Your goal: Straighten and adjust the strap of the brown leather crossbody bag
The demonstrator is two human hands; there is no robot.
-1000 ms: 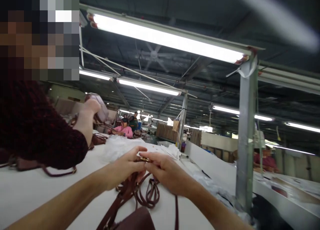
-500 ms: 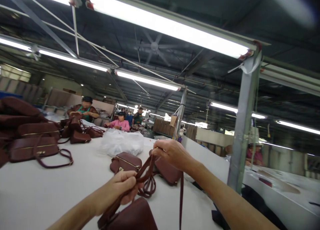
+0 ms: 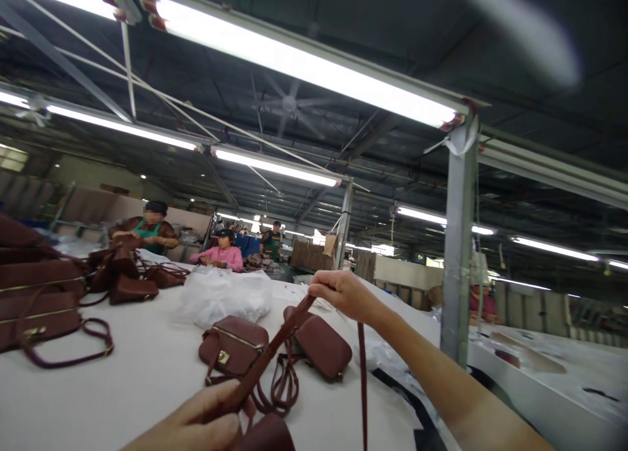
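Observation:
A brown strap (image 3: 277, 341) runs taut and slanting between my two hands. My left hand (image 3: 209, 417), low in the view, is closed around its lower part. Higher up on the right, my right hand (image 3: 341, 294) pinches the strap's upper part, and a strap length (image 3: 363, 385) hangs down below it. Part of a brown bag (image 3: 269, 434) shows at the bottom edge beside my left hand. Behind the strap lie a small bag with a gold zip (image 3: 235, 346) and another brown bag (image 3: 324, 346), with looped straps between them.
Stacked brown bags (image 3: 36, 300) stand on the white table (image 3: 142, 398) at the left. A clear plastic bag (image 3: 223, 295) lies at its far side. A grey post (image 3: 456, 254) rises at the right. Several people are at work farther back.
My left hand has moved down and left, my right hand slightly up, and the strap between them is now longer and straighter. The whole view has shifted a little.

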